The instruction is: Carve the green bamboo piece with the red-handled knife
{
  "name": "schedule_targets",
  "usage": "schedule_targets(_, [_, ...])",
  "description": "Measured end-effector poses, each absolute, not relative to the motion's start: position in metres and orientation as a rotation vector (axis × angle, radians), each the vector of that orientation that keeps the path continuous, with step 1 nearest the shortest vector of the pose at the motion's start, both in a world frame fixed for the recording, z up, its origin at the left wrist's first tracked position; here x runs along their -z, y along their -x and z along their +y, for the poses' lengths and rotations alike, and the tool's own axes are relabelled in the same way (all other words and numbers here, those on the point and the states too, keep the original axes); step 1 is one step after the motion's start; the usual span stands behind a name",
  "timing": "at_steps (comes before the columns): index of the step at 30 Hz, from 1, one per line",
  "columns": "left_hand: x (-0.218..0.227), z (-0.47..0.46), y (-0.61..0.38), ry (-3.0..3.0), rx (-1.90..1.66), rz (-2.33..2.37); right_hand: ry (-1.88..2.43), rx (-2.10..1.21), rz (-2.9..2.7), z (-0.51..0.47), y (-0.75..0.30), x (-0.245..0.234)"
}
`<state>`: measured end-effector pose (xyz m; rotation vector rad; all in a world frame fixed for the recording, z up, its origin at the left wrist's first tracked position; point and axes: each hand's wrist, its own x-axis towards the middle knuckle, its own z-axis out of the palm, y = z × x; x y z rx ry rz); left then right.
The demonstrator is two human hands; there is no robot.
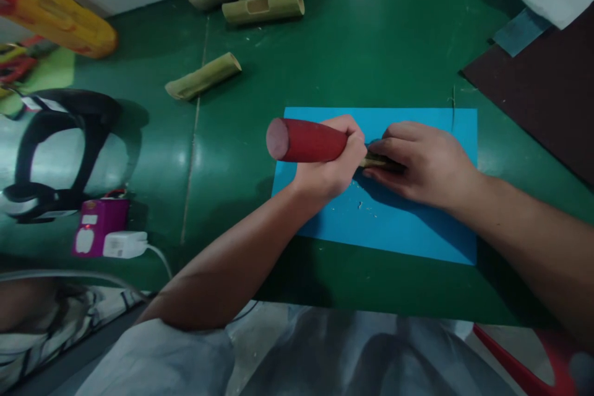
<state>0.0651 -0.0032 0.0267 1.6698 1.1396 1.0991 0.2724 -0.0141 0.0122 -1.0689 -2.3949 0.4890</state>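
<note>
My left hand (331,158) is wrapped round a thick red handle (313,141) whose pale round end points left. The tool's working end is hidden behind my fingers, so its kind does not show. My right hand (424,158) pinches a small piece of bamboo (381,163), mostly covered by the fingers. The two hands almost meet at this piece. Beneath them lies a blue sheet (431,232) with small shavings (361,205) scattered on it.
Cut bamboo tubes (263,7) lie at the back, another bamboo piece (204,77) nearer. On the left are a black headband (78,158), a purple box (99,223) with a white plug (125,244), and a yellow-red container (65,12). A dark sheet (542,86) lies right.
</note>
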Motion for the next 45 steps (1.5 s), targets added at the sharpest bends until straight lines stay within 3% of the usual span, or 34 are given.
schedule_targets(9, [-0.022, -0.004, -0.071, -1.555, -1.300, 1.159, 1.106, -0.486, -2.384, -0.014, -0.274, -0.011])
schedule_targets(36, [-0.025, -0.008, -0.064, -1.658, -1.058, 1.033, 1.078, -0.485, -2.393, -0.014, -0.274, -0.011])
schedule_targets(39, [-0.021, -0.005, -0.068, -1.508, -1.325, 1.065, 1.078, -0.457, -2.380, -0.014, -0.275, -0.009])
schedule_targets(45, [-0.013, 0.001, -0.072, -1.603, -1.350, 1.069, 1.066, -0.398, -2.380, -0.014, -0.275, -0.010])
